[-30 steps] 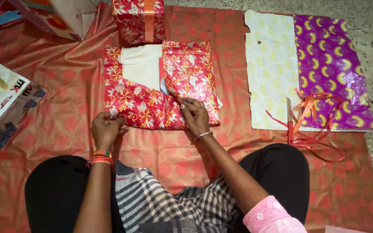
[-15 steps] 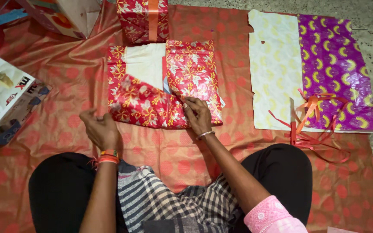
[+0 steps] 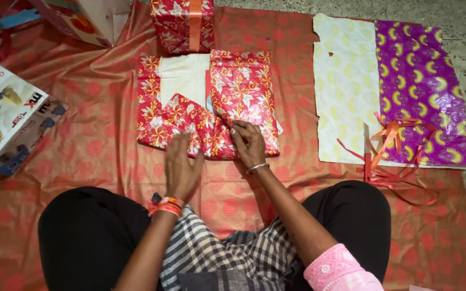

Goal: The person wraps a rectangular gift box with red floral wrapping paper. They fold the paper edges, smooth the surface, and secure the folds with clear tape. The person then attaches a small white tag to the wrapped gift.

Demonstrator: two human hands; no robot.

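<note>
**A:** ok so what's going on with the hands here?

**B:** Both are on the half-wrapped parcel [image 3: 206, 105], the one in red flowered paper. It lies on the orange dotted cloth [image 3: 98, 108] spread over the floor, roughly mid-cloth and closer to the far edge. The right hand [image 3: 248, 143] sits on the parcel's near edge, fingers curled and pressing the paper down where two flaps meet. The left hand [image 3: 182, 167] is flat and open, fingers together, lying over the near flap beside it. Neither one is gripping anything, just pushing on paper.

**A:** is the parcel closed up?

**B:** Nope, a white patch [image 3: 184, 78] shows on top toward the far left, between the flaps.

**A:** what else is around?

**B:** A finished gift box [image 3: 182, 21] with an orange ribbon band sits just beyond the parcel at the far edge. Over by the right edge there's a purple sheet of wrapping paper [image 3: 422, 86] with its pale underside folded open, and a tangle of orange ribbon [image 3: 392, 145] lying on it. A printed carton [image 3: 9, 126] rests at the left edge.
</note>
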